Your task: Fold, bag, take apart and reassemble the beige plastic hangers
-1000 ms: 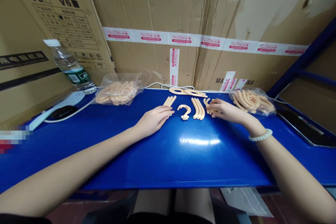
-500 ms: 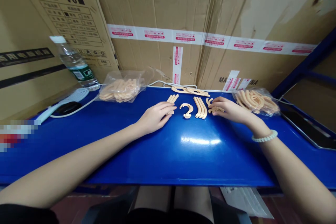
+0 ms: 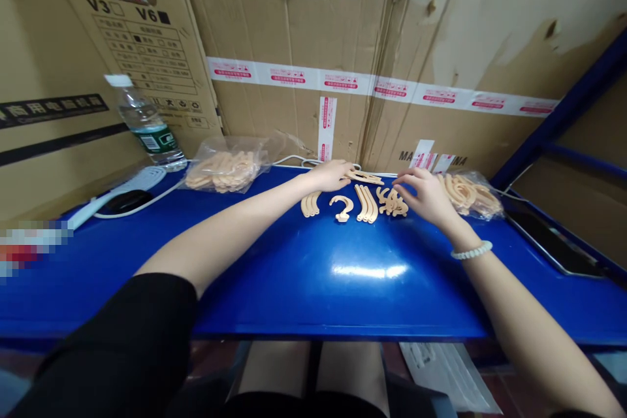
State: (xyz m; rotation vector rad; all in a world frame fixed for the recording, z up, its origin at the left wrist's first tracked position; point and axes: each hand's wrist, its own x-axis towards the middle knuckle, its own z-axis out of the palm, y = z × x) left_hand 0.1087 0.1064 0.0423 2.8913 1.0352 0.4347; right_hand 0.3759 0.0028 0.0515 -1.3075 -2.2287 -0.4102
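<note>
Beige plastic parts lie in small groups at the back of the blue table (image 3: 343,287): curved strips (image 3: 310,204), a hook-shaped piece (image 3: 341,207), more curved strips (image 3: 367,203) and a little heap of small pieces (image 3: 392,203). My left hand (image 3: 330,176) reaches far back and rests on flat beige parts (image 3: 365,177) by the cardboard wall; its fingers curl over them. My right hand (image 3: 425,196) hovers just right of the small heap, fingers bent and apart, holding nothing that I can see. A bead bracelet (image 3: 471,251) circles that wrist.
Two clear bags of beige parts sit at the back, one on the left (image 3: 225,166) and one on the right (image 3: 467,192). A water bottle (image 3: 145,124), a white power strip (image 3: 120,192) and a dark tablet (image 3: 553,241) flank the area. Cardboard boxes (image 3: 343,46) wall off the back.
My left hand has left the strips near the table's middle and stretched back to the flat parts by the wall. My right hand lifted slightly off the small heap.
</note>
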